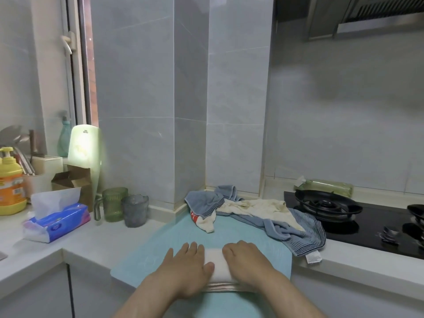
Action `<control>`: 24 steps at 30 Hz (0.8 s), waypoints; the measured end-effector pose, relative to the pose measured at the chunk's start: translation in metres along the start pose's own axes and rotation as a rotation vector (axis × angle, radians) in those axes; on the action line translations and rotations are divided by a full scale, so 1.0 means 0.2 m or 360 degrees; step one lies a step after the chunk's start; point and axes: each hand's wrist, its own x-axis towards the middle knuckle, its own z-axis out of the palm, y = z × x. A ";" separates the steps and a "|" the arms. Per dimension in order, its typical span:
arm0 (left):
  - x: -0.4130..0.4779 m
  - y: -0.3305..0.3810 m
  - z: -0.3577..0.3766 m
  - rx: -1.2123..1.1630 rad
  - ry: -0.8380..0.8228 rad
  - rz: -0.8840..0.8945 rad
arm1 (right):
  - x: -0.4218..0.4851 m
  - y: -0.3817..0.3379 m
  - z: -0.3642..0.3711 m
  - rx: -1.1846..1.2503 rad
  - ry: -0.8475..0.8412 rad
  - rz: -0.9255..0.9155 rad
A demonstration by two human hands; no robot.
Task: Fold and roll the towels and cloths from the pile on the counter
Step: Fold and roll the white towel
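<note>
Now mid-roll

Pale blue rectangular mat [229, 232] covers the grey counter [103, 237]; crumpled blue-and-cream towel pile [263, 214] at its far end. White terry towel roll [218, 263] at near edge, long axis left-right. Atop it, left hand [190, 267] presses flat, right hand [247, 265] curls over

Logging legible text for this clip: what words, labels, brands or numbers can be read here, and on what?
Nothing reads for certain.
Pale green board: small dark mark near top, too small.
Orange bottle: label blurred.
Tissue pack: blue oval logo, blurred.
Red patch on white cloth: white letters, partly hidden.
Care tag on striped towel: too small.
</note>
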 end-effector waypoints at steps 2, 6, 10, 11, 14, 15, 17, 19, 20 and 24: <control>0.05 -0.01 -0.05 0.0039 0.0069 -0.0020 | 0.02 0.01 0.04 -0.0034 0.0035 -0.0031; 0.11 -0.01 -0.01 0.0002 0.0210 0.0000 | 0.04 0.03 0.06 0.0072 0.0004 0.0024; 0.09 -0.02 0.08 -0.0181 0.0339 0.0008 | 0.04 0.04 0.06 0.0302 0.0067 0.0156; 0.08 -0.02 0.09 -0.0193 0.0361 0.0002 | 0.03 0.03 0.06 0.0327 0.0079 0.0155; 0.08 -0.02 0.12 -0.0213 0.0411 0.0009 | 0.02 0.03 0.06 0.0269 0.0101 0.0109; 0.09 -0.03 0.13 -0.0230 0.0425 0.0020 | 0.01 0.02 0.05 0.0233 0.0111 0.0098; 0.10 -0.03 0.14 -0.0258 0.0427 0.0033 | 0.00 0.02 0.06 0.0163 0.0078 0.0075; 0.10 -0.04 0.15 -0.0252 0.0432 0.0034 | 0.00 0.02 0.06 0.0122 0.0054 0.0037; 0.10 -0.04 0.15 -0.0248 0.0439 0.0030 | 0.00 0.02 0.05 0.0103 0.0044 0.0024; 0.12 -0.04 0.17 -0.0254 0.0484 0.0021 | 0.01 0.03 0.05 0.0094 0.0024 0.0019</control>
